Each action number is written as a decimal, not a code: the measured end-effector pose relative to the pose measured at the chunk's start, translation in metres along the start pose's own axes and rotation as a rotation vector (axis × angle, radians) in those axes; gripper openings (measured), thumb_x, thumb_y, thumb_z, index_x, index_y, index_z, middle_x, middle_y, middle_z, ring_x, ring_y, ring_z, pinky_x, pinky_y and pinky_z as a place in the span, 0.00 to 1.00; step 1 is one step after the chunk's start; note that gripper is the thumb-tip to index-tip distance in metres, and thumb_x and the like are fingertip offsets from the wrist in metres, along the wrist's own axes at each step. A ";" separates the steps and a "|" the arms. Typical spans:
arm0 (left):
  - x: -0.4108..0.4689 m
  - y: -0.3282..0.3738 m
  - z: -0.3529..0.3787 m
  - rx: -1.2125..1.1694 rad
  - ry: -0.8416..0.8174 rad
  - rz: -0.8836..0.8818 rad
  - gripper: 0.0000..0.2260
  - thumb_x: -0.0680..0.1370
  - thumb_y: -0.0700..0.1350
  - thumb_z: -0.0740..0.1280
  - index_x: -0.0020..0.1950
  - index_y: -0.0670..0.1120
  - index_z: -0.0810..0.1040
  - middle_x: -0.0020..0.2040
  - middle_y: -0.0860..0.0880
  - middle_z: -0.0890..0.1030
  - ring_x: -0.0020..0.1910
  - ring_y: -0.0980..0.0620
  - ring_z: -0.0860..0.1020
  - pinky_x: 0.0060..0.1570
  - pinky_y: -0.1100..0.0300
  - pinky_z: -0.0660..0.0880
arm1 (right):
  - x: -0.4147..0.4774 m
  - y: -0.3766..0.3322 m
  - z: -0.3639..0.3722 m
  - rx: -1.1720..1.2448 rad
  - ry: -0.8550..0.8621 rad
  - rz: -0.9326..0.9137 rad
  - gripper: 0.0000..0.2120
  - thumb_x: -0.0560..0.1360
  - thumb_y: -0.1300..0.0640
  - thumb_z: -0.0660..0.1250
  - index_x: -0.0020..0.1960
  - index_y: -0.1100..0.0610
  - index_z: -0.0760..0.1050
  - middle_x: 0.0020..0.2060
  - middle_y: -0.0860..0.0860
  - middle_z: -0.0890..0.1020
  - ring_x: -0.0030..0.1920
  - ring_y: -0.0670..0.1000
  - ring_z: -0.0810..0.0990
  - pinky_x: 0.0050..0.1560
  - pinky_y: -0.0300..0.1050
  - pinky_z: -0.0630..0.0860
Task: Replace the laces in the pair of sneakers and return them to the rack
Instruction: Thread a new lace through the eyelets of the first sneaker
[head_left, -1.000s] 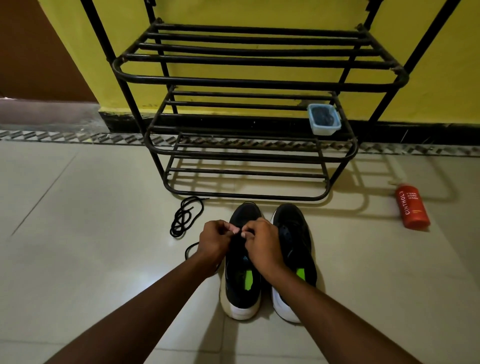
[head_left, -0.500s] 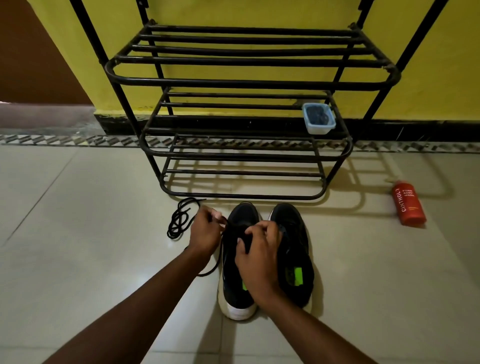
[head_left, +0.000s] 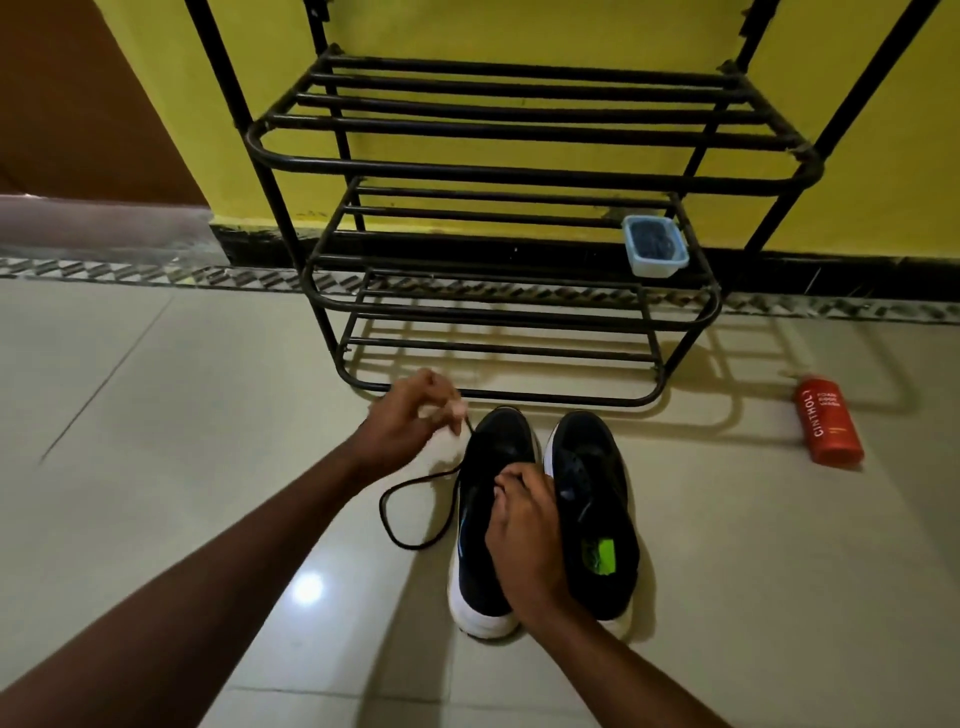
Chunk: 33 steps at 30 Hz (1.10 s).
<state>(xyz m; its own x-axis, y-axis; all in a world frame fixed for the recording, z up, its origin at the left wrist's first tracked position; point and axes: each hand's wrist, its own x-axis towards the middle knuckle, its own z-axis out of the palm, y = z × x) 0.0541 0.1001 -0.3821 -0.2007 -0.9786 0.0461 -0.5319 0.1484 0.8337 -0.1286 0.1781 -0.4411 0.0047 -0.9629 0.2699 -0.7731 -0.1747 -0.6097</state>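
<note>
Two black sneakers with white soles stand side by side on the tiled floor, toes toward the rack: the left sneaker (head_left: 488, 499) and the right sneaker (head_left: 592, 499). My left hand (head_left: 410, 415) is raised left of the left sneaker's toe and pinches the end of a black lace (head_left: 410, 519), which loops on the floor and runs into that sneaker. My right hand (head_left: 524, 525) rests on the left sneaker's tongue area, fingers closed there. The black metal shoe rack (head_left: 493, 171) stands just beyond against the yellow wall.
A small pale-blue plastic tub (head_left: 655, 253) sits on the rack's middle shelf at the right. A red bottle (head_left: 828, 420) lies on the floor to the right. The coil of spare lace seen earlier is hidden behind my left hand.
My left hand has moved up and left, drawing the lace out from the left sneaker. My right hand has slid back onto the sneaker's tongue. The camera has come closer.
</note>
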 end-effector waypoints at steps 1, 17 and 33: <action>0.000 0.009 0.000 -0.343 0.069 -0.022 0.16 0.82 0.53 0.65 0.38 0.48 0.80 0.43 0.49 0.80 0.49 0.44 0.81 0.52 0.47 0.76 | 0.000 0.000 0.000 -0.003 -0.002 0.007 0.07 0.77 0.65 0.66 0.52 0.62 0.81 0.53 0.52 0.79 0.53 0.52 0.77 0.61 0.41 0.73; -0.023 0.009 -0.009 1.019 -0.200 -0.336 0.11 0.76 0.52 0.72 0.56 0.51 0.78 0.56 0.47 0.79 0.55 0.43 0.81 0.46 0.54 0.75 | -0.001 -0.003 -0.003 -0.073 -0.110 0.082 0.15 0.76 0.68 0.65 0.62 0.63 0.79 0.60 0.53 0.77 0.60 0.53 0.77 0.70 0.45 0.71; -0.020 -0.017 0.057 0.702 -0.203 -0.175 0.16 0.79 0.44 0.65 0.67 0.48 0.71 0.55 0.49 0.84 0.55 0.44 0.81 0.53 0.50 0.75 | 0.013 0.007 -0.013 0.056 -0.147 0.031 0.12 0.79 0.62 0.66 0.61 0.60 0.78 0.58 0.50 0.76 0.59 0.50 0.76 0.65 0.37 0.70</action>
<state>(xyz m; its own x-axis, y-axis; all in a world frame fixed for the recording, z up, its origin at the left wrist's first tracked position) 0.0199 0.1253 -0.4288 -0.1768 -0.9606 -0.2143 -0.9560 0.1159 0.2694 -0.1422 0.1675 -0.4321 0.0769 -0.9870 0.1409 -0.7379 -0.1514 -0.6577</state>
